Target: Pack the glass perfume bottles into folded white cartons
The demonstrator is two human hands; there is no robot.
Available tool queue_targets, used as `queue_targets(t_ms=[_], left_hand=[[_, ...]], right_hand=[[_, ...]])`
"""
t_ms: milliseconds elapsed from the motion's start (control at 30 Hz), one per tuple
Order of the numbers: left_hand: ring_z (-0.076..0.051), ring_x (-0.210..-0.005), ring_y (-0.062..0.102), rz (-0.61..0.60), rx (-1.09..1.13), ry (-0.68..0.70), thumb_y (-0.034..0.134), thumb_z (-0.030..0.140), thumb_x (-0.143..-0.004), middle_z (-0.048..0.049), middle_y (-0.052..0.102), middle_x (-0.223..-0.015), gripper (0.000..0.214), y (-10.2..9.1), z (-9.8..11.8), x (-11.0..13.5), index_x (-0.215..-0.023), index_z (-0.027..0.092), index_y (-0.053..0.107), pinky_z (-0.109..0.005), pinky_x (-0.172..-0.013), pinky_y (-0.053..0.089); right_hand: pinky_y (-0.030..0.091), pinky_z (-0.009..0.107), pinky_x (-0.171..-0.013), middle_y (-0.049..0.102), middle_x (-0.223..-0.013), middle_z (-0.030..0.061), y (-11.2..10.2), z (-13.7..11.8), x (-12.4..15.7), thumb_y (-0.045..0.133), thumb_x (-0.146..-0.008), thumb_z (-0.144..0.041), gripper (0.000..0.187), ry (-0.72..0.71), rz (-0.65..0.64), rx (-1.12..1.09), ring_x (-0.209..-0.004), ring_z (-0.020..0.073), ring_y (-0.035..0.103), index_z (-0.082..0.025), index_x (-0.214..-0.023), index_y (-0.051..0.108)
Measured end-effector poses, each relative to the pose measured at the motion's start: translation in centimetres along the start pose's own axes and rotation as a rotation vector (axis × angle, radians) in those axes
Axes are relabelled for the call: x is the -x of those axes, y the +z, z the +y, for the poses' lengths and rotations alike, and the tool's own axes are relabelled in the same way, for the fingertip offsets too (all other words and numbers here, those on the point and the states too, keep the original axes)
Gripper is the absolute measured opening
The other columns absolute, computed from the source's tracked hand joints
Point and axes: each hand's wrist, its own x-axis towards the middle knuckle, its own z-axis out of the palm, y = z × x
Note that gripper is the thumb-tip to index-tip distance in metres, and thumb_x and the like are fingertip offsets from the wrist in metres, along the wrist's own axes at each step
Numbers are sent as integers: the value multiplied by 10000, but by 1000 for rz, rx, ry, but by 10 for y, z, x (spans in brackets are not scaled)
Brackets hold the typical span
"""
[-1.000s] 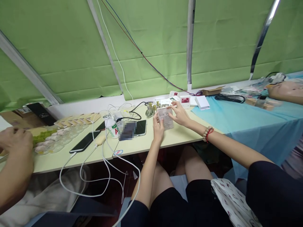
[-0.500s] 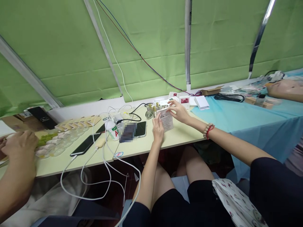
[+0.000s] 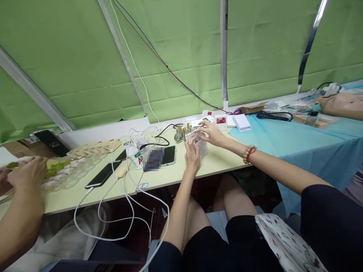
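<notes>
A small pale box (image 3: pixel 203 148) with fine print on its side stands tilted above the front part of the table. My left hand (image 3: pixel 193 154) is closed around its left side, fingertips near the top edge. My right hand (image 3: pixel 212 133) is bent over the upper end, thumb and fingers pinching the box there; the exact part pinched is hard to make out. Right behind the box are several small glass bottles with gold caps (image 3: pixel 181 132), partly covered by my hands. White boxes with a red picture (image 3: pixel 221 121) lie just beyond my right hand.
A phone (image 3: pixel 169 155), a white bottle (image 3: pixel 134 155) and a cabled black phone (image 3: pixel 103 174) lie to the left, with white cords hanging off the edge. At far left, another person's hand (image 3: pixel 27 173) works by plastic trays. Blue sheeting (image 3: pixel 272 136) covers the right-hand table.
My left hand has shifted slightly right, its fingers now further across the box. My right hand has moved slightly left at the box top. The other person's hand has also moved a little.
</notes>
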Motion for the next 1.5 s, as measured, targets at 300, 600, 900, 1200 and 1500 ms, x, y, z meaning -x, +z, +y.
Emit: queue_targets(t_ms=[300, 600, 900, 1200, 1500], left_hand=[[-224, -948, 621, 136, 119, -82, 347, 440, -928, -136, 576, -1172, 380, 8, -8, 0, -1229, 208, 337, -332, -719, 474], [-213, -1145, 524, 97, 149, 19, 303, 418, -944, -111, 495, -1290, 415, -1, 3, 1, -1311, 237, 377, -335, -862, 473], [-214, -1142, 507, 122, 217, 61, 263, 476, -943, -129, 490, -1214, 435, 1, 0, -1, -1266, 230, 422, -373, -958, 430], [-204, -1161, 495, 128, 241, 89, 242, 474, -948, -130, 484, -1229, 449, 4, -2, -2, -1280, 229, 421, -381, -989, 410], [-183, -1061, 551, 120, 259, 28, 234, 490, -946, -145, 503, -1239, 464, 9, -8, -2, -1313, 220, 322, -336, -865, 476]], right_hand=[[514, 360, -838, 528, -1042, 108, 10, -3, 5, 494, -724, -85, 282, 246, 52, -451, -1011, 205, 555, -163, -928, 673], [501, 368, -838, 638, -949, 53, 6, -8, 15, 419, -717, -90, 278, 332, 39, -737, -958, 183, 582, -179, -862, 639], [518, 228, -567, 564, -946, 22, 5, -14, 22, 481, -810, -338, 216, 630, -25, -958, -799, 131, 560, -235, -991, 539], [501, 198, -442, 506, -971, 51, 9, -13, 28, 362, -820, -230, 235, 538, 34, -775, -845, 166, 531, -203, -933, 566], [532, 221, -425, 422, -1090, 92, 14, -14, 31, 414, -832, -275, 265, 556, 106, -765, -947, 208, 521, -194, -887, 661]])
